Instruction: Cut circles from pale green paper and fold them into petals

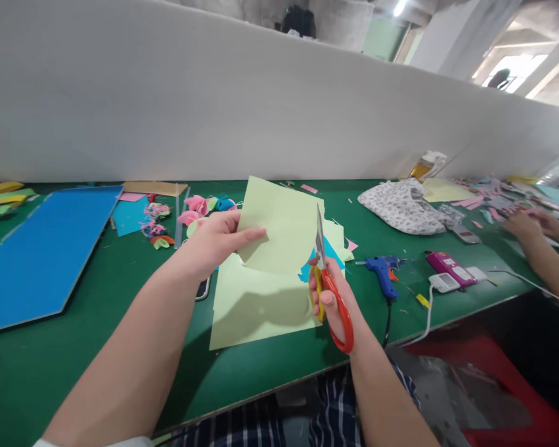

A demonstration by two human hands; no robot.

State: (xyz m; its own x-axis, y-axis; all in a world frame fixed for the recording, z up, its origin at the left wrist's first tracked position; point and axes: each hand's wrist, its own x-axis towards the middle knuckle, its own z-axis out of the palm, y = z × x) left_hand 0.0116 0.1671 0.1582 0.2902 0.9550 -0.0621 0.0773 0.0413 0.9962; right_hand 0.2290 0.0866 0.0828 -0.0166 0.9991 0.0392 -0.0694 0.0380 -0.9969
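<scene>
My left hand (221,239) pinches the left edge of a pale green sheet of paper (282,226), thumb on top, and holds it tilted above the table. In my right hand (338,288) is a pair of scissors (339,310) with one red and one yellow handle. Their blades point up along the sheet's right edge and look nearly closed; whether they touch the paper I cannot tell. Under the held sheet lie more pale green sheets (251,316) and a blue paper piece (333,253). A phone (204,288) is partly hidden by my left wrist.
On the green table (121,366) lie a large blue board (41,254), pink flower pieces (195,210), a blue glue gun (382,273) with its cord, a purple power bank (451,267) and a patterned cloth (398,205). Another person's hands (531,226) are at the far right.
</scene>
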